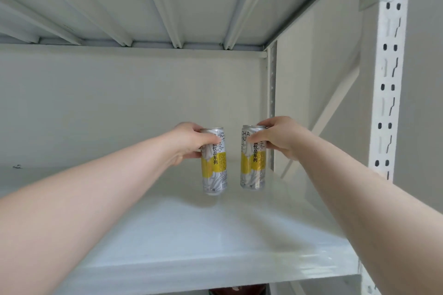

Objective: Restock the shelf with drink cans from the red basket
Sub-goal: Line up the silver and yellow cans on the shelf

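Two slim silver-and-yellow drink cans stand upright, side by side and a little apart, toward the back right of the white shelf board (187, 235). My left hand (189, 142) grips the upper part of the left can (215, 170). My right hand (278, 139) grips the top of the right can (251, 170). Whether the can bottoms rest on the board or hover just above it is unclear. The red basket is out of view.
The shelf above (167, 7) forms a ribbed ceiling over the bay. A perforated white upright post (388, 93) stands at the front right, with a diagonal brace (335, 103) behind it. A dark reddish thing (236, 291) peeks out under the board's front edge.
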